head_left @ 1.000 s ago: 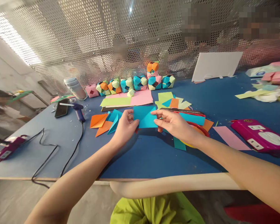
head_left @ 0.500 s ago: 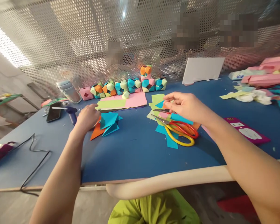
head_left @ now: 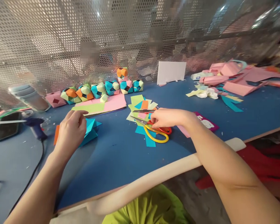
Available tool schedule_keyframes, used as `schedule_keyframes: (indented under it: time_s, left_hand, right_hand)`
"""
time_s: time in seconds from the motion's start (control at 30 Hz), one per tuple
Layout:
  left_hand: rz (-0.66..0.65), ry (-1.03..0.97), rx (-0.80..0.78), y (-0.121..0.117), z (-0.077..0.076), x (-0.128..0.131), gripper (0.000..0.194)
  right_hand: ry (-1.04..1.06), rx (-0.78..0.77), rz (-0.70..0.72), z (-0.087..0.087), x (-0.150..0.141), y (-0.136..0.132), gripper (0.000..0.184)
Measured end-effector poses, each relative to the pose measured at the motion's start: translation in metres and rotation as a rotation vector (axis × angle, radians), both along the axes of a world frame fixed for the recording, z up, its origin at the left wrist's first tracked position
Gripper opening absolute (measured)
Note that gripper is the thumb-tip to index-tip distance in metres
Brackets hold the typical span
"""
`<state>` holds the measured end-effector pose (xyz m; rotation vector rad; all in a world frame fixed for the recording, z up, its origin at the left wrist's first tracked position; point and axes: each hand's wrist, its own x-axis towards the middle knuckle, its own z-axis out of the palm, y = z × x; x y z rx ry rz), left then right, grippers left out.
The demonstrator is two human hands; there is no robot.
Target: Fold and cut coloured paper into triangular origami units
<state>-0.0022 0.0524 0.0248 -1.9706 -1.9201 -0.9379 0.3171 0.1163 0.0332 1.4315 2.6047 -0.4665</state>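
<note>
My left hand (head_left: 71, 129), its fingers curled, hovers at the left side of a blue folded paper piece (head_left: 91, 133) and partly covers it. An edge of orange paper (head_left: 56, 134) shows behind the wrist. My right hand (head_left: 169, 117) is over the handles of a pair of scissors (head_left: 156, 137) with red and yellow loops. Its fingers are bent and closed near the red loop, and their tips are partly hidden. Under and around the open blades lie green, blue, orange and pink paper scraps (head_left: 137, 101).
Paper balls (head_left: 112, 88) stand in a row behind stacked paper sheets (head_left: 115, 102). At left are a glue gun (head_left: 37, 127), a phone (head_left: 8, 126) and a tumbler (head_left: 29, 97). A white card (head_left: 171, 73) and pink paper pieces (head_left: 239, 84) are toward the right.
The view has swung to the right. My right hand has come down from above the scraps onto the scissors' handles. My left hand has shifted over the folded paper, covering more of it.
</note>
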Motion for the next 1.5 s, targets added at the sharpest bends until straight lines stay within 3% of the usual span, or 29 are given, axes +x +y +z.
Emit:
schedule_keyframes:
  time_s: [0.07, 0.17, 0.3, 0.5, 0.67, 0.8, 0.97, 1.1, 1.2, 1.3, 1.5]
  left_hand:
    - [-0.023, 0.010, -0.007, -0.001, -0.002, 0.004, 0.024]
    - [-0.052, 0.005, -0.015, -0.001, -0.004, 0.006, 0.024]
    - [-0.148, -0.024, -0.015, 0.001, -0.009, 0.006, 0.024]
    - [-0.234, -0.017, -0.028, -0.002, -0.016, 0.016, 0.026]
    - [-0.181, 0.052, -0.120, -0.007, -0.021, 0.027, 0.030]
    - [-0.241, 0.117, -0.128, -0.007, -0.033, 0.030, 0.031]
    - [-0.356, 0.173, -0.065, -0.001, -0.047, 0.030, 0.029]
    - [-0.381, 0.197, -0.037, -0.001, -0.047, 0.028, 0.027]
    - [-0.376, 0.196, -0.021, -0.003, -0.044, 0.029, 0.026]
    - [-0.397, 0.194, -0.011, -0.005, -0.044, 0.031, 0.025]
    - [-0.437, 0.254, -0.012, -0.005, -0.051, 0.034, 0.029]
  right_hand:
    - [0.034, 0.015, -0.020, 0.002, 0.000, -0.001, 0.022]
    - [0.096, 0.178, -0.128, 0.004, 0.006, 0.006, 0.016]
    - [0.039, 0.308, -0.257, -0.004, 0.013, 0.025, 0.022]
    - [-0.016, 0.258, -0.196, -0.028, 0.007, 0.043, 0.025]
    - [0.044, 0.270, -0.166, -0.036, 0.001, 0.047, 0.026]
    - [0.123, 0.294, -0.148, -0.024, 0.003, 0.042, 0.026]
    - [0.422, 0.445, -0.302, 0.009, 0.016, 0.027, 0.026]
    - [0.409, 0.484, -0.414, 0.032, 0.029, 0.003, 0.025]
    - [0.351, 0.527, -0.454, 0.037, 0.041, -0.020, 0.025]
    - [0.224, 0.543, -0.536, 0.028, 0.051, -0.040, 0.026]
    - [-0.052, 0.488, -0.636, -0.014, 0.050, -0.055, 0.025]
